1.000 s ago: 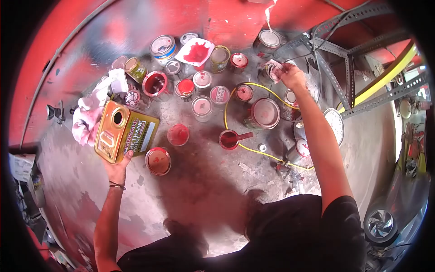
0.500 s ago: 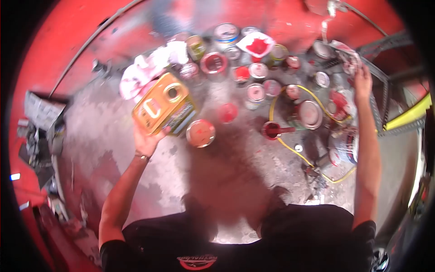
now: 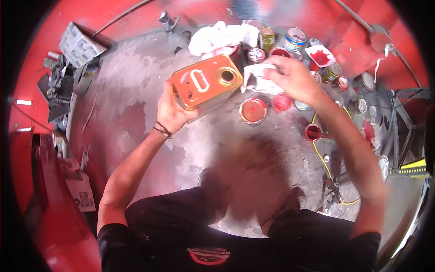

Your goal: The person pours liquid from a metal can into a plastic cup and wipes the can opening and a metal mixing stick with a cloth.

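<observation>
My left hand (image 3: 173, 110) grips a rectangular metal can (image 3: 190, 79) by its near left side, holding it tilted above the floor. The can's orange-gold top faces me, with a flat handle and an uncapped round opening. In my right hand (image 3: 292, 77) is a crumpled white rag (image 3: 261, 78), right beside the can's opening; whether the two touch I cannot tell. Below the rag on the floor stands an open tin (image 3: 253, 111) of brownish-red paint. A red round lid (image 3: 282, 102) lies just right of that tin.
Several paint cans (image 3: 296, 37) crowd the floor at the back right. A red-filled cup (image 3: 312, 132) with a stick stands near a yellow hose (image 3: 322, 158). White cloths (image 3: 216, 38) lie at the back. A metal frame (image 3: 401, 122) is at right, a spray gun (image 3: 167, 20) at back left.
My right hand has come from the far right rack to the can's opening, bringing the rag. The view has turned right, and the can in my left hand sits more level.
</observation>
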{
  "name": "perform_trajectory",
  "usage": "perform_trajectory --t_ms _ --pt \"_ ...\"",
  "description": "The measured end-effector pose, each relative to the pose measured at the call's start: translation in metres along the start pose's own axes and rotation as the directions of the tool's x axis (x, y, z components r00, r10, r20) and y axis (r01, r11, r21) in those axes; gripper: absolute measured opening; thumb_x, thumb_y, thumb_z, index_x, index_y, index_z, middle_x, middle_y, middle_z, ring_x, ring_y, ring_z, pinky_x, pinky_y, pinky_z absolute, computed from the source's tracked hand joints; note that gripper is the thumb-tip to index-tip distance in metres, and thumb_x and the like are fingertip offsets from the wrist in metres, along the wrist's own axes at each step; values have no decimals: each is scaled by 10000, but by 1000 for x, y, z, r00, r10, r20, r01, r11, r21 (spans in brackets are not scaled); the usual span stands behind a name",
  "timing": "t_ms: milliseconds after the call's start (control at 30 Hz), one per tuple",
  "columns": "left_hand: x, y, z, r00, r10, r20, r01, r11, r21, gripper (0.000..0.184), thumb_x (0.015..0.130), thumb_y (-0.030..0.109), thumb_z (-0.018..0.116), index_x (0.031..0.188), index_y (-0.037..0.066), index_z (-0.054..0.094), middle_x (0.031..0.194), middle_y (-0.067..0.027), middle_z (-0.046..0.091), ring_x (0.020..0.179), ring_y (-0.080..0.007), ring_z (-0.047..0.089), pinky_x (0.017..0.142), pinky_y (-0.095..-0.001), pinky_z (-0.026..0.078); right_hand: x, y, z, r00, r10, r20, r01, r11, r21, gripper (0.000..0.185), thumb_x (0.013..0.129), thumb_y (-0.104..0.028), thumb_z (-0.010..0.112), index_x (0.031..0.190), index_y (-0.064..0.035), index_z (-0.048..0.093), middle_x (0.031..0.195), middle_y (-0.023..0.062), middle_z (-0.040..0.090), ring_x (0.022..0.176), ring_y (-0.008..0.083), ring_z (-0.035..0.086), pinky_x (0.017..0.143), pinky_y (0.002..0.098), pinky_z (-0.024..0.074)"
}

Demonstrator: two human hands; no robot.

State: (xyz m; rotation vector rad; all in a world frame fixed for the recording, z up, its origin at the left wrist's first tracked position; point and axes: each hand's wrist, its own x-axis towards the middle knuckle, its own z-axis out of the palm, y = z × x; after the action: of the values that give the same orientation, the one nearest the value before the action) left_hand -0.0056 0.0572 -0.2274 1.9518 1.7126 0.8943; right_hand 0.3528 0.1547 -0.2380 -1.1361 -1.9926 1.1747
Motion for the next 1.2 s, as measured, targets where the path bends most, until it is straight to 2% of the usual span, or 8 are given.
perform_trajectory --t_ms 100,300,433,567,700,1000,1100,1200 --pt "-17 4 -13 999 -2 -38 5 996 87 958 648 291 967 1402 26 439 1261 -177 679 1166 -304 687 1017 -411 542 29 -10 71 998 -68 -4 65 935 349 226 1015 -92 686 1220 3 699 1058 47 762 960 103 711 854 268 573" --pt "-31 -4 -31 995 -27 -94 54 954 295 981 634 336 904 1428 21 421 1260 -211 617 1198 -380 615 1017 -474 525 34 -22 152 965 110 -238 50 814 579 221 933 -64 737 1140 -52 812 1022 71 802 824 90 722 719 280 590" --pt "-31 2 -36 994 -33 -103 75 895 440 974 617 314 889 1429 29 432 1256 -206 601 1194 -394 590 1010 -480 527 42 -29 177 927 175 -332 11 872 489 205 947 -98 775 1144 -55 814 1064 44 797 863 94 727 755 264 599" --pt "-30 4 -38 994 -43 -105 92 845 527 962 614 302 887 1430 45 445 1246 -204 600 1194 -400 588 1015 -489 522 49 -17 206 899 -12 -437 135 958 253 230 980 -77 726 1200 -44 783 1081 74 790 818 120 732 742 279 602" --pt "-26 5 -39 998 -9 -66 47 794 607 949 616 287 886 1428 57 453 1232 -200 596 1188 -408 590 1009 -508 515 53 -2 224 919 -28 -392 115 973 200 282 1017 -31 639 1273 -61 752 1159 99 790 813 127 738 726 287 599" --pt "-15 20 -32 1000 23 0 -17 730 683 967 602 272 896 1431 40 454 1222 -193 597 1176 -399 594 1033 -494 508 51 0 219 923 121 -365 -58 982 180 274 1006 -61 659 1247 -110 780 958 90 817 733 99 700 704 297 575" --pt "-12 20 -30 1000 27 11 -27 744 668 984 597 269 901 1437 26 450 1225 -191 600 1184 -392 593 1050 -480 508 48 -4 212 922 233 -311 -136 943 303 293 941 -17 644 1179 -93 795 1086 191 760 961 317 769 868 379 595" --pt "-9 13 -23 1000 19 8 -20 772 635 986 597 275 899 1442 40 450 1223 -187 602 1188 -389 596 1044 -480 509 48 0 200 931 155 -330 -74 966 247 279 946 -34 654 1179 -94 796 1073 201 757 953 323 768 857 384 592"
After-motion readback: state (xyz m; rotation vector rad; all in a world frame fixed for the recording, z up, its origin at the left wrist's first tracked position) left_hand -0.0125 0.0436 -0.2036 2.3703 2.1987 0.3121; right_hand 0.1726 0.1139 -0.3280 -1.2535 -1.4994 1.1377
